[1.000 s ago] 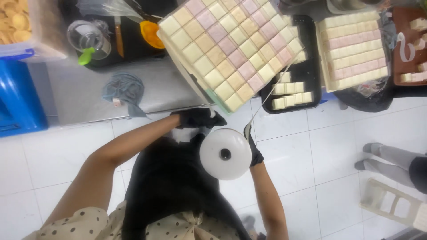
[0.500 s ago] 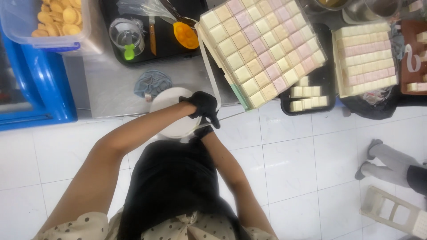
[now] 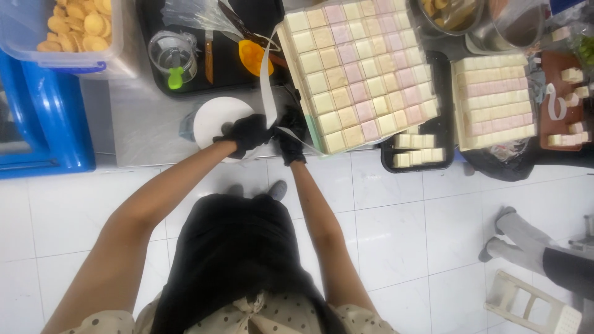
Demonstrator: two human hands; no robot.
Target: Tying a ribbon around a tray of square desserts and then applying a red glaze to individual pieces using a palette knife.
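Note:
Both my hands wear black gloves and meet at the front edge of the steel counter [image 3: 139,127]. My left hand [image 3: 244,133] grips a white roll [image 3: 213,119] that rests on the counter. My right hand [image 3: 291,139] pinches a thin white strip [image 3: 266,74] that runs off the roll and arcs up past the hands. Just right of them lies a tilted board of pale yellow and pink cake squares [image 3: 359,68].
A black tray [image 3: 154,68] holds a glass jar [image 3: 170,54] and an orange funnel [image 3: 253,57]. A clear box of biscuits [image 3: 68,31] stands at far left. A layered cake slab [image 3: 495,99] and cut pieces [image 3: 417,148] lie right. Another person's legs [image 3: 532,241] and a white stool [image 3: 532,306] occupy the tiled floor.
The white roll has gone from between my hands over the floor up onto the counter's edge. Both hands moved up and left, and a length of strip now stands out from the roll.

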